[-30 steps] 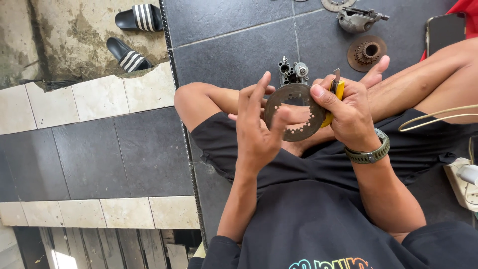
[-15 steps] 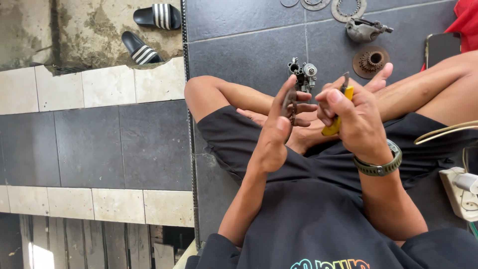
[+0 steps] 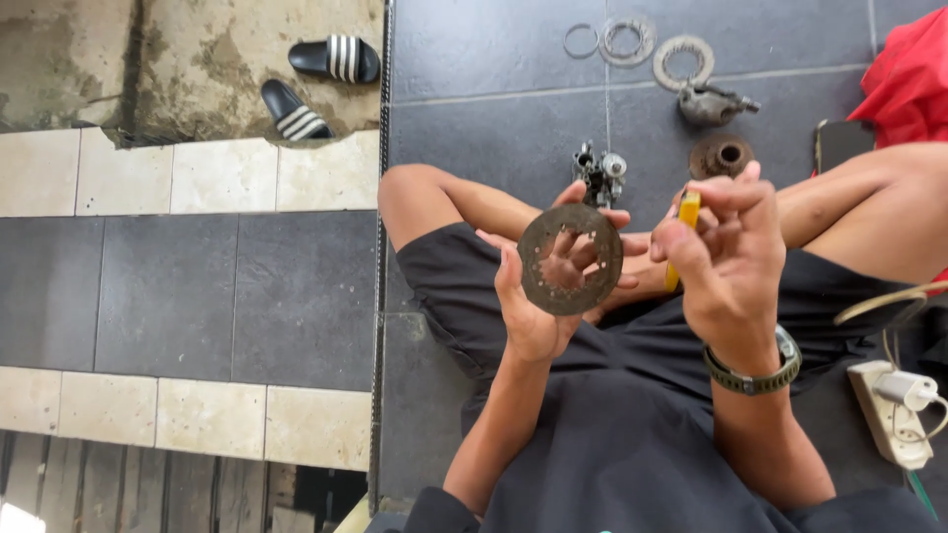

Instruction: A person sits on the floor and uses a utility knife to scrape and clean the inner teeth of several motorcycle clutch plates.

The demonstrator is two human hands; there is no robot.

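Seated cross-legged on dark floor tiles [image 3: 296,296]. Left hand [image 3: 538,306] holding up a rusty, perforated metal disc [image 3: 571,259], flat face toward the camera, fingers poking through its centre hole. Just right, right hand [image 3: 731,262] pinching a yellow-handled tool [image 3: 684,232], held upright. Beyond, greasy engine parts [image 3: 713,104], metal rings [image 3: 628,41], striped sandals [image 3: 314,84].

Black shirt, black shorts, olive-green wristwatch [image 3: 752,373] on right wrist
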